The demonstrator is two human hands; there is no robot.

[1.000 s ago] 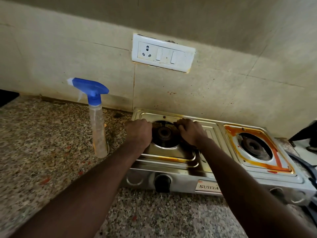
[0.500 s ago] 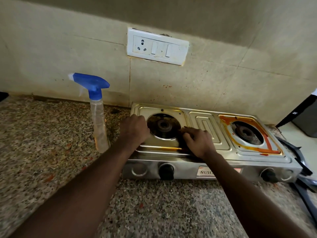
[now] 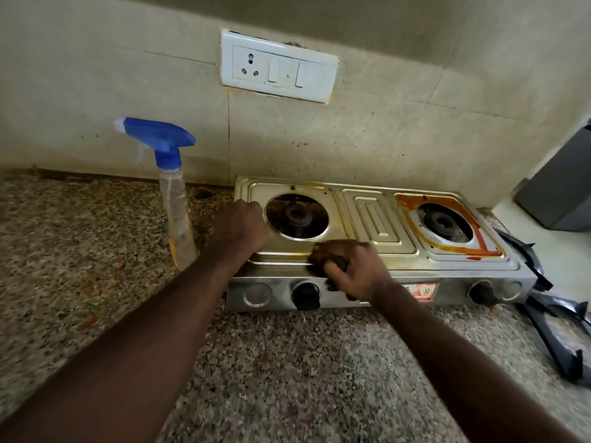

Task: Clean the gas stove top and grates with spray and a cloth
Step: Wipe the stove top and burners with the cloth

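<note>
The gas stove [image 3: 374,219] is set on the speckled counter [image 3: 287,362] against the tiled wall. Its long axis runs left to right along the wall, and its knobs are turned toward the person. The spray bottle [image 3: 177,219] stands upright on the counter just left of the stove, with its blue nozzle pointed left. The black grates [image 3: 559,330] are laid on the counter at the stove's right end and are partly cut off by the frame edge.

The left hand [image 3: 240,228] is rested on the stove top beside the left burner [image 3: 297,215]. Its fingers are curled into a fist, and nothing is seen in it. A dark cloth [image 3: 339,262] is gripped by the right hand [image 3: 355,270] and pressed on the front lip of the stove top, in front of the left burner and just above the left knob [image 3: 305,295].

Compared with half a second ago, the right hand is drawn nearer the front edge, while the left hand is kept in the same place.

Only a small wad of the cloth is shown between the fingers, so its shape cannot be made out. The front label is partly hidden by the right wrist. An orange stain [image 3: 479,231] is seen around the right burner.
</note>
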